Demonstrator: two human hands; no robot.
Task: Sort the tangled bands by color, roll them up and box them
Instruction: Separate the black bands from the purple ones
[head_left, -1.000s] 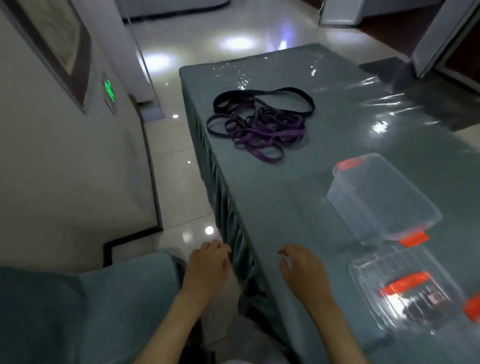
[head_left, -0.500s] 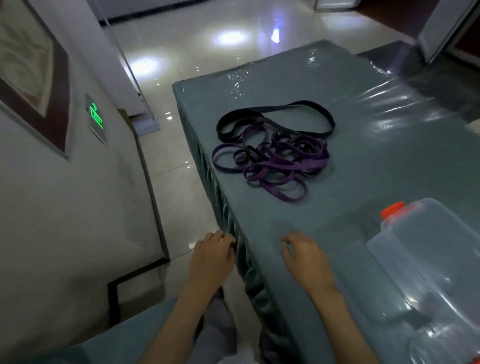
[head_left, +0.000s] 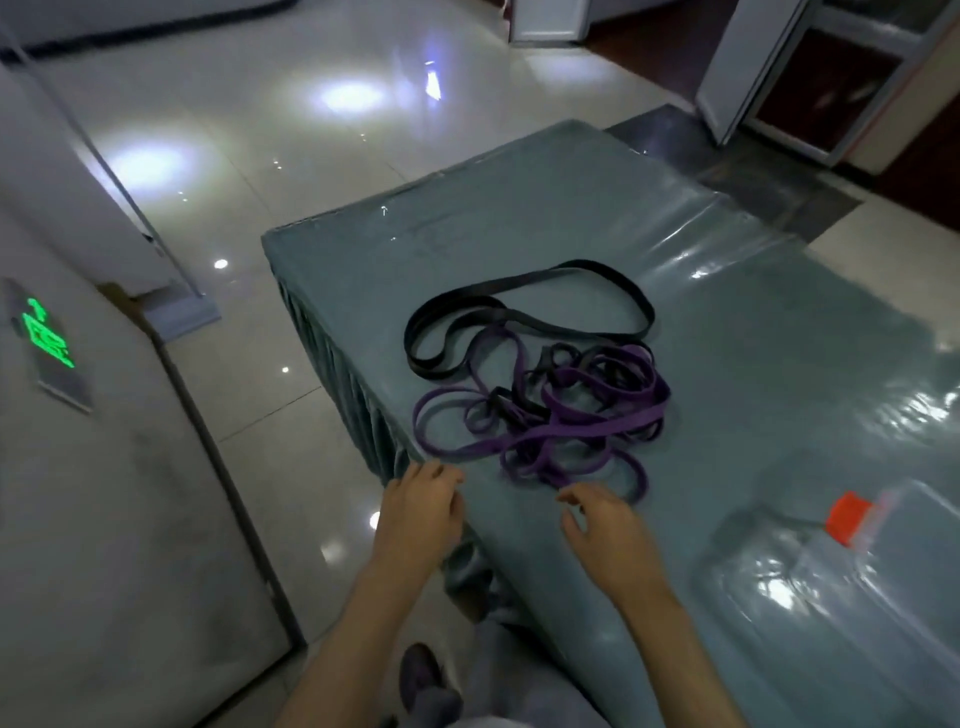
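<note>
Purple bands (head_left: 545, 431) and black bands (head_left: 519, 312) knotted in one pile mid-table (head_left: 753, 364) – strand count unreadable in the overlap. Left hand (head_left: 418, 512) at the table's near edge, right hand (head_left: 605, 519) just short of the pile; both empty, fingers loosely curled, apart. Clear box (head_left: 852, 597) with orange clip (head_left: 847, 517) at right – blurred, cut off by frame.

A public hall: glossy tiled floor (head_left: 270, 156), green exit sign (head_left: 48, 340), skirted table (head_left: 519, 208).

both hands (head_left: 605, 525) have neared the tangled bands (head_left: 540, 395), perhaps touching none.
</note>
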